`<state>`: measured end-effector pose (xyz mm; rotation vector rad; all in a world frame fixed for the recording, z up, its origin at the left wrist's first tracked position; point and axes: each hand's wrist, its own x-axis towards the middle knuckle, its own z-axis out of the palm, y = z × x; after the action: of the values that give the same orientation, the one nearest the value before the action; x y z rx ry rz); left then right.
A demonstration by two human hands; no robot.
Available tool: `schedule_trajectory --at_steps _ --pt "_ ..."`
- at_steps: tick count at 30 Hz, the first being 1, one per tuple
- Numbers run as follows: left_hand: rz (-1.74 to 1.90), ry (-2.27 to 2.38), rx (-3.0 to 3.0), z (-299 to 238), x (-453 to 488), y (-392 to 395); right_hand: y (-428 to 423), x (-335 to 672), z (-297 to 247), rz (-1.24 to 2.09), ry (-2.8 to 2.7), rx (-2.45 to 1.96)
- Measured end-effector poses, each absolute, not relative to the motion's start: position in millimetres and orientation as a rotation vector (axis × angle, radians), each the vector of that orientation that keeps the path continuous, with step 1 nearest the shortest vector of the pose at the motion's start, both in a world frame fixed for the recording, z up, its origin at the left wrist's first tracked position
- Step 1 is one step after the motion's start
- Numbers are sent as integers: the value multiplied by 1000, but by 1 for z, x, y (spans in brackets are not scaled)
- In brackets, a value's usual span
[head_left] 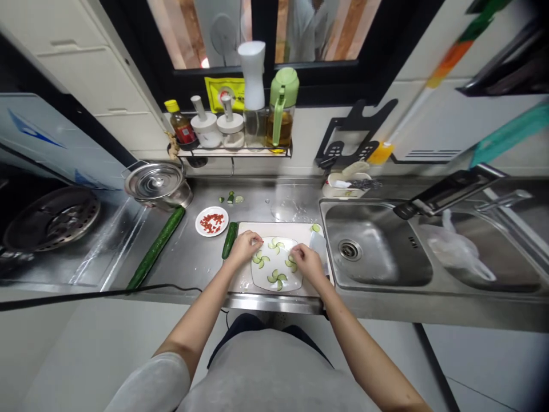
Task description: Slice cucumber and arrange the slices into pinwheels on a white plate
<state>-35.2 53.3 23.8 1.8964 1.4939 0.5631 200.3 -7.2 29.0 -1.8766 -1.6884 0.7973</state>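
Observation:
A white square plate [278, 284] with several pinwheel groups of cucumber slices [276, 245] lies on a white cutting board [274, 229] at the counter's front edge. My left hand [243, 247] rests on the plate's left rim, fingers curled and pinched at a slice group. My right hand [306, 262] sits on the plate's right rim, fingers bent over the slices there. What either hand pinches is too small to name. A short cucumber piece [229, 240] lies just left of the board.
A long cucumber [156, 247] and a small dish of red bits [211, 221] lie to the left, with a lidded pot [156, 184] behind. A knife blade [319, 246] lies by my right hand. A double sink [377, 252] is at right. Bottles fill the rack [234, 150].

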Motion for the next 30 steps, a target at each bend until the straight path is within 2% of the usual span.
schedule_trajectory --at_steps 6,15,22,30 --pt "395 1407 2067 26 4 48 18 179 26 844 -1925 -1813" --pt "359 1378 2100 22 9 51 29 173 21 854 -2048 -1855" --pt "367 1611 1973 10 5 55 33 171 15 827 -2078 -1968" --pt "306 1652 1938 7 16 57 36 166 9 764 -2136 -2024"
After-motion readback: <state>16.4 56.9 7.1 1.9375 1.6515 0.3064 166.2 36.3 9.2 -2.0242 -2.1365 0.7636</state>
